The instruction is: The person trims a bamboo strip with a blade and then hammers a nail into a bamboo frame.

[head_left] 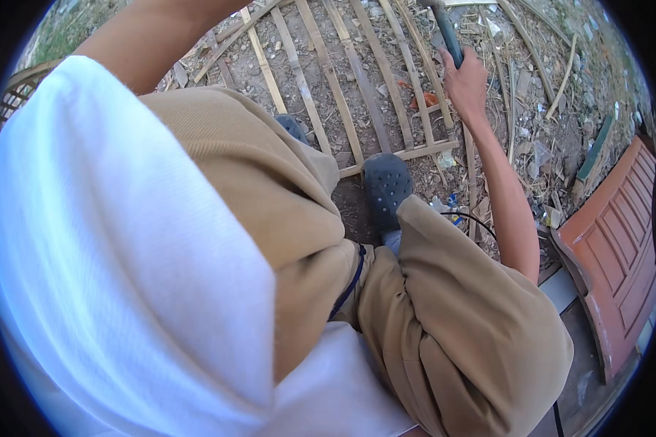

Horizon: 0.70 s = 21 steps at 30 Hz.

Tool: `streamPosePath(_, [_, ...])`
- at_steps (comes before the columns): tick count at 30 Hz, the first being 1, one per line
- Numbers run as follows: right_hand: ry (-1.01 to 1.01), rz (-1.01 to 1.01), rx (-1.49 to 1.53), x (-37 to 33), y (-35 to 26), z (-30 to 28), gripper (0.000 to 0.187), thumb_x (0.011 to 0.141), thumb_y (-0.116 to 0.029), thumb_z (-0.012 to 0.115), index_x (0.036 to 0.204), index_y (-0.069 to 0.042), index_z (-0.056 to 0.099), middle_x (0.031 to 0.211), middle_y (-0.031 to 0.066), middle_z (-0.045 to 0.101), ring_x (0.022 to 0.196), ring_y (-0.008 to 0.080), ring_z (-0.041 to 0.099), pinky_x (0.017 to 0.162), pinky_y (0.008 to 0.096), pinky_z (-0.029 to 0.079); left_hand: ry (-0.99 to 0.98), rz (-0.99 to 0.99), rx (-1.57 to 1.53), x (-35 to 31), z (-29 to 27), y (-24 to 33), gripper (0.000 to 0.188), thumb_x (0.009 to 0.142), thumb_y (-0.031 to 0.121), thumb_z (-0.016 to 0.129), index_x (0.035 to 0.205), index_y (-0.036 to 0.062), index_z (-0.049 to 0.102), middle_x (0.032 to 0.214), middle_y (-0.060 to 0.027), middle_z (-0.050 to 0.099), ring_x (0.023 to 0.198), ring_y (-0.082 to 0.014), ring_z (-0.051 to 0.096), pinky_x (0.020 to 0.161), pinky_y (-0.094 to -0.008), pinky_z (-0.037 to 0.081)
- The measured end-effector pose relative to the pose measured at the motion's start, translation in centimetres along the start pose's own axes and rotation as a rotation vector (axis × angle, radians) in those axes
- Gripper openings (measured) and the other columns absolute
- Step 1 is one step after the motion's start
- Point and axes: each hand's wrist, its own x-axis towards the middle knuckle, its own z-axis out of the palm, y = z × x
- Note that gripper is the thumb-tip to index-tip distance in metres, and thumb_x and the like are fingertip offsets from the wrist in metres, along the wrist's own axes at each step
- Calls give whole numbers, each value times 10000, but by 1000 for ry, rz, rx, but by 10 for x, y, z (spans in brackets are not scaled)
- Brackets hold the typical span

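Note:
My right hand [465, 84] is closed around the dark bluish-green handle of a hammer [449, 35], whose grey head is cut by the upper edge. Below and left of it, a frame of thin wooden slats [430, 149] lies on the ground, its slats running side by side into a crosspiece near my feet. My left forearm reaches up and out past the top edge over the far part of the frame. The left hand itself is out of sight.
My dark clog [386, 186] rests beside the crosspiece. Wood strips [563, 76], litter and an orange-red scrap [424, 100] are strewn over the dirt. At right lie a green strip [596, 148] and a reddish-brown panelled board [614, 240]. A black cable [474, 218] passes near my right knee.

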Motion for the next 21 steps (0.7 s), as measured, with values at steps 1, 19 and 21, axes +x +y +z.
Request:
streamPosePath(1, [-14, 21, 8, -7, 2, -5, 494, 1039, -439, 700, 1042, 54, 664, 815, 296, 721, 795, 505, 723, 726, 564, 545, -11, -5, -4, 2, 1, -1, 229, 787, 197, 764, 935, 26, 799, 940, -211, 779, 891, -347, 761, 768, -457, 602])
streamPosePath(19, [-431, 263, 419, 53, 21, 6, 346, 1030, -325, 717, 915, -7, 644, 663, 51, 600, 538, 164, 575, 495, 373, 445, -278, -243, -187, 21, -32, -83, 229, 791, 177, 711, 844, -29, 796, 804, -164, 784, 746, -265, 776, 664, -409, 615])
streamPosePath(21, [-524, 335, 490, 72, 15, -5, 288, 1037, -290, 697, 924, -38, 614, 676, -4, 538, 519, 95, 486, 452, 319, 376, -249, -237, -208, 5, -36, -87, 232, 791, 175, 706, 834, -35, 796, 789, -159, 785, 730, -256, 778, 652, -404, 616])
